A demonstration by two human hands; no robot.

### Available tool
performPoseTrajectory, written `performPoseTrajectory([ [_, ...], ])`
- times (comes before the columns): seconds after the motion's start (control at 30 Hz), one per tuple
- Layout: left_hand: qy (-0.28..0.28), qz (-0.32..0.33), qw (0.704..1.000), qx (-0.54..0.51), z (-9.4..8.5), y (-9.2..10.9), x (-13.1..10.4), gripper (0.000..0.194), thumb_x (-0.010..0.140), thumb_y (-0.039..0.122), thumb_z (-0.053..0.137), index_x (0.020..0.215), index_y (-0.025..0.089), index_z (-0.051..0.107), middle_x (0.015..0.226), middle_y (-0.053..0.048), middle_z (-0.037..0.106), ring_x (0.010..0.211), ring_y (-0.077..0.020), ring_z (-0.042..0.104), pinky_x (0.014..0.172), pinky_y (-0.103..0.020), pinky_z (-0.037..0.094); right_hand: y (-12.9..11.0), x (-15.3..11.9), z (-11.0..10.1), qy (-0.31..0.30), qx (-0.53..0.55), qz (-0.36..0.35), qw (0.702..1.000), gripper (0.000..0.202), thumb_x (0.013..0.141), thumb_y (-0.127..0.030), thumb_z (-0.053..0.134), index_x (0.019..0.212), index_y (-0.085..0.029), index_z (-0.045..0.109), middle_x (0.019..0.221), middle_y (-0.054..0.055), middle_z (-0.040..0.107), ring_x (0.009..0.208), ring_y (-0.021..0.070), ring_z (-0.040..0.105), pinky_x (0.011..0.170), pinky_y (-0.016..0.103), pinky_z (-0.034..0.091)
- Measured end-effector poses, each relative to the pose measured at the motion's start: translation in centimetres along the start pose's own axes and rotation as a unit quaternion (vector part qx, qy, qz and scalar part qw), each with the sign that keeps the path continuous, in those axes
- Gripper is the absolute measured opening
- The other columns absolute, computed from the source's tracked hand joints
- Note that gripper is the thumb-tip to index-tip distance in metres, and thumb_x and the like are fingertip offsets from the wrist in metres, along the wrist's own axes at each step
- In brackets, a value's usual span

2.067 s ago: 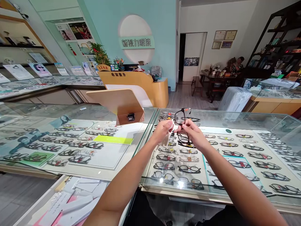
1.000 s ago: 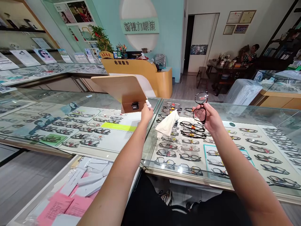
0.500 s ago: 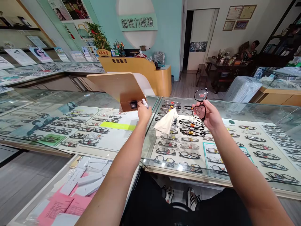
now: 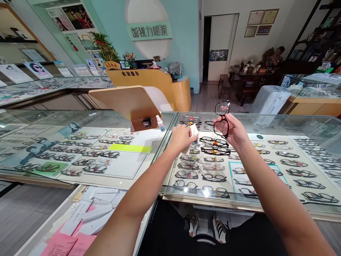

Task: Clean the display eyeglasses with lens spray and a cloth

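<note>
My right hand (image 4: pixel 237 133) holds up a pair of dark-framed eyeglasses (image 4: pixel 221 127), turned on end above the glass counter, its fingers closed at the middle of the frame. To the left, my left hand (image 4: pixel 181 138) is closed on a pale cleaning cloth (image 4: pixel 194 131), part of which is hidden under the fingers. A small white spray bottle (image 4: pixel 160 123) stands on the counter beyond my left wrist. Just left of it is a brown board display (image 4: pixel 128 103) with a small black item (image 4: pixel 146 122) at its base.
Rows of eyeglasses (image 4: pixel 215 177) lie inside the glass display case (image 4: pixel 170 193). Below at left, an open drawer (image 4: pixel 48 222) holds pink slips and white envelopes. A yellow service desk (image 4: pixel 160 89) stands farther back; a person (image 4: pixel 274 64) sits at a dark table.
My left hand has let go of the spray bottle, now standing on the counter, and moved right to take the cloth. The eyeglasses stay raised in my right hand.
</note>
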State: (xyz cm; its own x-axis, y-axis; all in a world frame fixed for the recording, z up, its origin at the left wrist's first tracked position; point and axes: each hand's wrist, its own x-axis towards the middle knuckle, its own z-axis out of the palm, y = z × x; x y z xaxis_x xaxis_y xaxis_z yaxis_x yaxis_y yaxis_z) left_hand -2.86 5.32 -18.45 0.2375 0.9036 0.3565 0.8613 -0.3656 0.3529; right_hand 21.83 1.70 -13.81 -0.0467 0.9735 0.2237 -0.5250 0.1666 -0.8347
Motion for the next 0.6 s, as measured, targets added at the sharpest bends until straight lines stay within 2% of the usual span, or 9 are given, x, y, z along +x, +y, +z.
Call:
performPoseTrajectory([
  [0.17,-0.015,-0.023,1.0,-0.014,0.1,-0.4,0.1,0.03,0.08,0.025,0.078,0.059,0.022,0.057,0.081,-0.014,0.066,0.098,-0.0385,0.059,0.093,-0.048,0.038,0.0,-0.2,0.2,-0.002,-0.007,0.007,1.0,0.036,0.084,-0.048,0.092,0.09,-0.026,0.063,0.093,0.0,0.076,0.101,0.0216,0.08,0.093,0.033,0.066],
  [0.27,-0.012,-0.035,0.998,-0.056,-0.1,-0.7,0.2,0.029,0.075,0.02,0.078,0.056,0.022,0.055,0.077,-0.012,0.061,0.097,-0.0379,0.057,0.093,-0.047,0.036,0.2,-0.3,0.2,-0.004,-0.01,0.012,1.0,0.037,0.085,-0.049,0.091,0.091,-0.026,0.063,0.094,0.0,0.076,0.1,0.0213,0.08,0.094,0.033,0.065],
  [0.37,0.002,-0.053,0.989,-0.139,-0.6,-1.1,0.5,0.026,0.077,0.02,0.071,0.059,0.022,0.052,0.079,-0.009,0.059,0.091,-0.0318,0.055,0.087,-0.042,0.035,0.3,-0.3,0.2,-0.002,-0.011,0.017,1.0,0.037,0.085,-0.049,0.091,0.091,-0.026,0.063,0.093,0.0,0.076,0.101,0.0216,0.08,0.096,0.034,0.065],
  [0.47,0.028,-0.084,0.963,-0.256,-1.8,-1.7,1.0,0.02,0.086,0.026,0.057,0.068,0.023,0.049,0.081,-0.005,0.054,0.082,-0.0249,0.051,0.077,-0.037,0.035,0.2,-0.2,0.2,-0.002,-0.014,0.014,1.0,0.037,0.082,-0.048,0.093,0.087,-0.026,0.064,0.094,0.0,0.078,0.104,0.0218,0.079,0.1,0.034,0.063],
  [0.6,0.031,-0.109,0.9,-0.42,-4.2,-1.7,1.2,0.018,0.086,0.036,0.049,0.075,0.024,0.042,0.074,0.0,0.037,0.069,-0.0191,0.038,0.065,-0.032,0.032,0.1,-0.6,0.9,0.004,-0.027,0.005,1.0,0.041,0.076,-0.051,0.096,0.083,-0.026,0.065,0.096,0.002,0.081,0.106,0.0224,0.078,0.101,0.033,0.061],
])
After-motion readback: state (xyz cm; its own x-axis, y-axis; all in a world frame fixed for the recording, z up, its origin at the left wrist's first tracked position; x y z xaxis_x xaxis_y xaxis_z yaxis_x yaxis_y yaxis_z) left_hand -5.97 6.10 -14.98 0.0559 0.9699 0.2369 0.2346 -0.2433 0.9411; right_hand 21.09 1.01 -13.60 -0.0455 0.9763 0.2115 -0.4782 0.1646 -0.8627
